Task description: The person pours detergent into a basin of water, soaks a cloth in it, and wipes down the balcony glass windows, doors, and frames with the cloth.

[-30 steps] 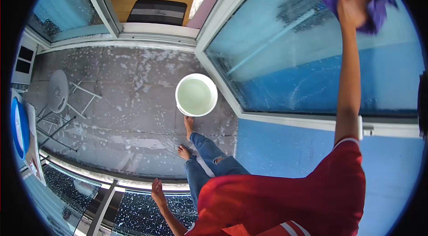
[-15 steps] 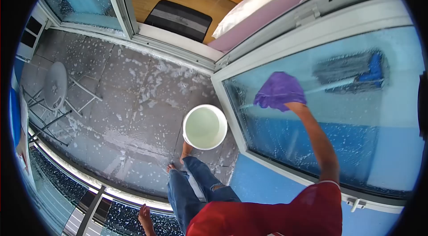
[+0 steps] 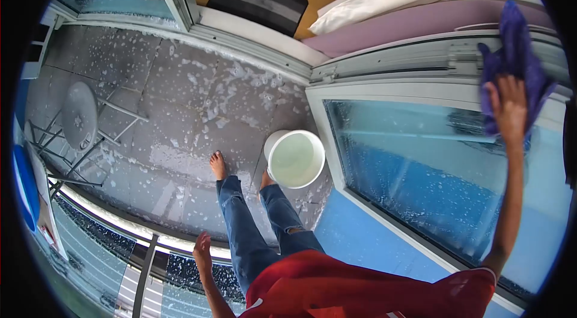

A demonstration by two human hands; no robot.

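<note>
My right hand (image 3: 509, 108) reaches up to the far right and presses a purple cloth (image 3: 515, 39) to the top edge of the white-framed glass door (image 3: 384, 91). Its fingers lie over the cloth, which flops past the frame on both sides. Drops and streaks wet the door's glass pane (image 3: 409, 165). A dark pad (image 3: 466, 121), partly covered by the cloth, shows at the pane. Away from the door, my left hand (image 3: 202, 248) hangs by the railing with nothing in it, its fingers loosely apart.
A white bucket (image 3: 268, 148) of cloudy water stands by my foot, close to the door corner. Suds and water cover the grey tiles (image 3: 180, 87). A folding stool (image 3: 80, 117) stands left, the balcony railing (image 3: 147, 273) below. A striped mat (image 3: 258, 3) lies indoors.
My right hand has carried the purple cloth up and right, from the glass to the door's top edge. My left hand has risen slightly. One foot has stepped forward, and the view has shifted.
</note>
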